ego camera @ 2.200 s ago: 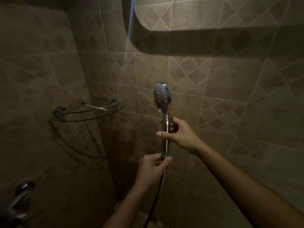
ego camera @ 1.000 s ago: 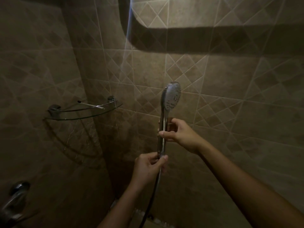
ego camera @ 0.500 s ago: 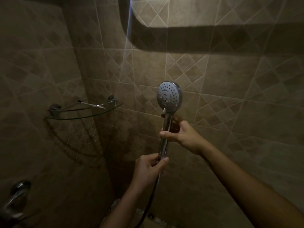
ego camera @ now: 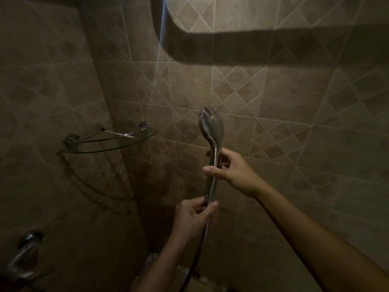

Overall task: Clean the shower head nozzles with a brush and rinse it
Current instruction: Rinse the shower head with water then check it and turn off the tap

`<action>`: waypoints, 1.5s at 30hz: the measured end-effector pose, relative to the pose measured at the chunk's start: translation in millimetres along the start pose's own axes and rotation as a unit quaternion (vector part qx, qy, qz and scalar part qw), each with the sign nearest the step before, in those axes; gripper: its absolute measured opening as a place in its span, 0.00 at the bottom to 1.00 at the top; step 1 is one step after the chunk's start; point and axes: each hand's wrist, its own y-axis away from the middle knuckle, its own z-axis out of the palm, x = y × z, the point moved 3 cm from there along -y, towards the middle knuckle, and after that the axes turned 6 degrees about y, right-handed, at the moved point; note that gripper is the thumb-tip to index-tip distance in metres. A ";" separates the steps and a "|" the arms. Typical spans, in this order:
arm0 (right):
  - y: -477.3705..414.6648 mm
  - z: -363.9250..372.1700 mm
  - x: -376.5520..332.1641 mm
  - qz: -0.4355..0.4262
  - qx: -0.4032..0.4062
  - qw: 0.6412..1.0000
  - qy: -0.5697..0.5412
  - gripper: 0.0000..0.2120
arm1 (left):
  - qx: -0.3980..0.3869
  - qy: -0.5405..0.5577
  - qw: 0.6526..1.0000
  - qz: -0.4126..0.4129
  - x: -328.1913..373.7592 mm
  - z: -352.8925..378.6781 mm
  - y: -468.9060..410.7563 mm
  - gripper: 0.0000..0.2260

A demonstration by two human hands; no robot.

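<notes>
A chrome hand-held shower head (ego camera: pixel 211 127) stands upright in front of the tiled wall, its round head turned so I see mostly its smooth back and left edge; the nozzle face is hidden. My right hand (ego camera: pixel 233 170) grips the handle at mid-height, thumb across the front. My left hand (ego camera: pixel 192 218) pinches the bottom of the handle where the dark hose (ego camera: pixel 195 258) joins and hangs down. No brush is in view.
A glass corner shelf (ego camera: pixel 109 142) on chrome brackets is fixed to the wall at left, with a thin white stick lying on it. A chrome tap lever (ego camera: pixel 23 251) sits at the bottom left. Brown tiled walls close in on both sides.
The shower head has been twisted about its handle: half a second ago the nozzle face pointed at me, now it faces away to the left. Both hands keep their hold.
</notes>
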 end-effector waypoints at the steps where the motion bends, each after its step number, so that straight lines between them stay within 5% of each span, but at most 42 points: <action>1: 0.5 -0.2 0.9 0.009 -0.016 1.000 -0.024 0.17 | 0.002 0.000 1.000 0.001 0.4 0.7 -0.2 0.06; 5: 3.1 0.4 0.2 0.023 -0.068 0.993 -0.095 0.19 | 0.007 -0.006 1.000 -0.006 -2.9 0.9 -1.2 0.06; 11: -0.3 2.8 4.8 -0.004 0.050 0.999 0.008 0.24 | -0.009 -0.023 1.000 0.005 3.0 3.4 1.4 0.09; 17: 1.1 -0.3 9.7 0.020 -0.060 0.994 -0.087 0.21 | 0.003 -0.007 1.000 -0.008 -5.5 4.6 -0.8 0.08; 24: -1.2 -2.2 9.6 0.021 0.019 0.998 0.058 0.25 | -0.014 -0.005 1.000 -0.010 -3.7 8.2 -1.0 0.08; 29: -2.5 -7.6 17.1 0.064 -0.072 0.991 -0.090 0.25 | -0.002 0.018 1.000 -0.026 -8.9 6.4 -6.6 0.06; 36: -6.4 -4.1 15.5 0.002 -0.018 1.000 0.007 0.19 | 0.006 0.007 1.000 -0.023 -10.0 7.8 -6.6 0.08; 41: -8.3 -3.3 20.6 0.036 -0.090 0.989 -0.113 0.19 | 0.016 0.025 0.999 -0.027 -11.4 9.3 -9.6 0.06; 45: -8.3 -1.4 18.7 0.037 -0.042 0.992 -0.115 0.19 | 0.011 0.028 0.999 -0.021 -9.2 6.0 -10.8 0.07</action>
